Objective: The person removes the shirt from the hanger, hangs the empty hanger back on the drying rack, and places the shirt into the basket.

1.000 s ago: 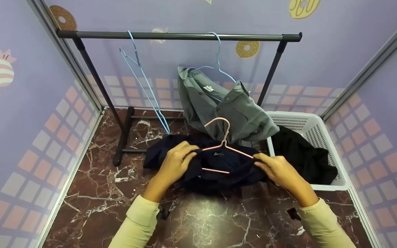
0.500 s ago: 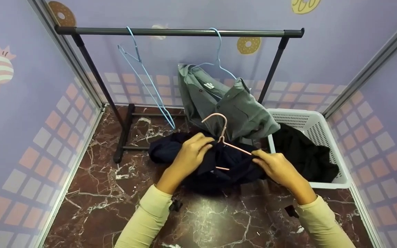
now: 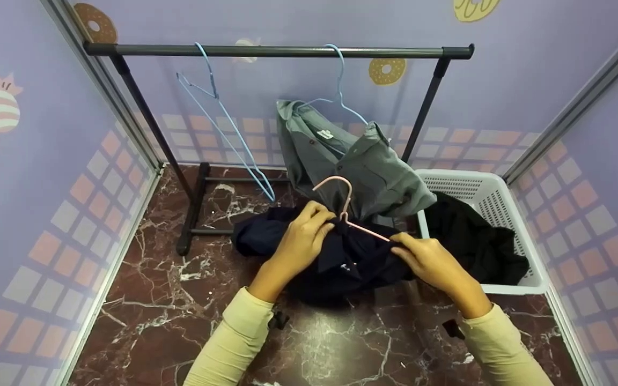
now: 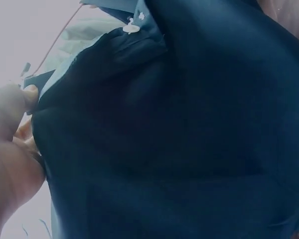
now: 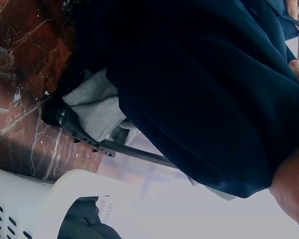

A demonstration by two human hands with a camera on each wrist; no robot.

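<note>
Dark navy fabric of a shirt (image 3: 336,268) bunches in front of me, a pink hanger (image 3: 350,193) set in its neck with the hook sticking up. My left hand (image 3: 304,231) pinches the shirt's collar just left of the hook. Farther right, my right hand (image 3: 426,257) pinches the cloth at the hanger's right arm. In the left wrist view a white button (image 4: 131,29) shows on the navy shirt (image 4: 154,124), with the left hand (image 4: 10,154) at its edge. Along the right edge of the right wrist view, the right hand (image 5: 294,184) grips the navy cloth (image 5: 199,99).
Behind stands a black clothes rack (image 3: 266,51). From its bar hang a bare blue hanger (image 3: 234,134) and a grey-green shirt (image 3: 362,166) on another blue hanger (image 3: 339,80). A white basket (image 3: 536,268) with black clothing (image 3: 470,241) stands at right on the marbled floor (image 3: 148,316).
My left hand has moved right along the collar toward the hook, and the cloth has covered the hanger's left arm and lower bar. My right hand has stayed nearly in place.
</note>
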